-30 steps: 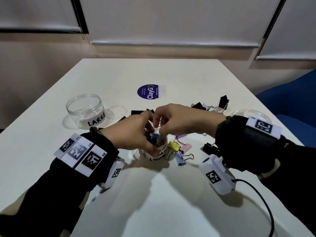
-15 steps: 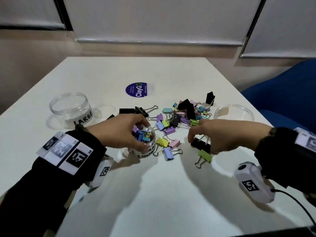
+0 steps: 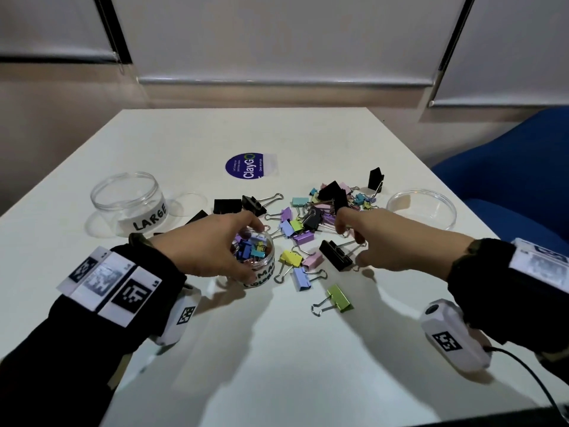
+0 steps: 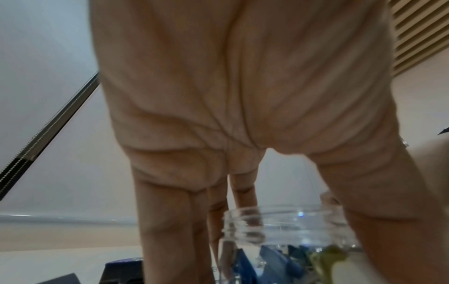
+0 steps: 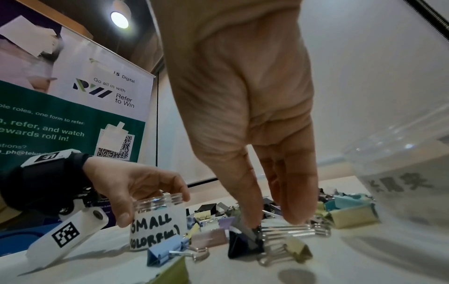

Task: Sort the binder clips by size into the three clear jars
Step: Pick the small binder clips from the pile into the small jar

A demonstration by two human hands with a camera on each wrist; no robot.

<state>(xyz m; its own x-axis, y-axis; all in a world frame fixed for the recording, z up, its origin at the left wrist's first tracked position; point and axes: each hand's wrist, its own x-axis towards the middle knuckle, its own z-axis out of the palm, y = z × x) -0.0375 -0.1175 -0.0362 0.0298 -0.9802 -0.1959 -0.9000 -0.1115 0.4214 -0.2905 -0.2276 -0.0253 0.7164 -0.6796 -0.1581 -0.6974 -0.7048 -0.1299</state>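
Right of the small jar (image 3: 260,266), black clip (image 3: 335,255) lies directly under right hand (image 3: 378,238); fingers (image 5: 295,201) loosely spread, touching its wire handles, long axis near-right. Left hand (image 3: 212,245) grips jar rim.

Bare table (image 3: 277,365) lies open on the near side. The clip pile (image 3: 320,217) crowds the middle, hemmed by the small jar (image 3: 258,266), the large jar (image 3: 129,201) and a third jar (image 3: 421,208).
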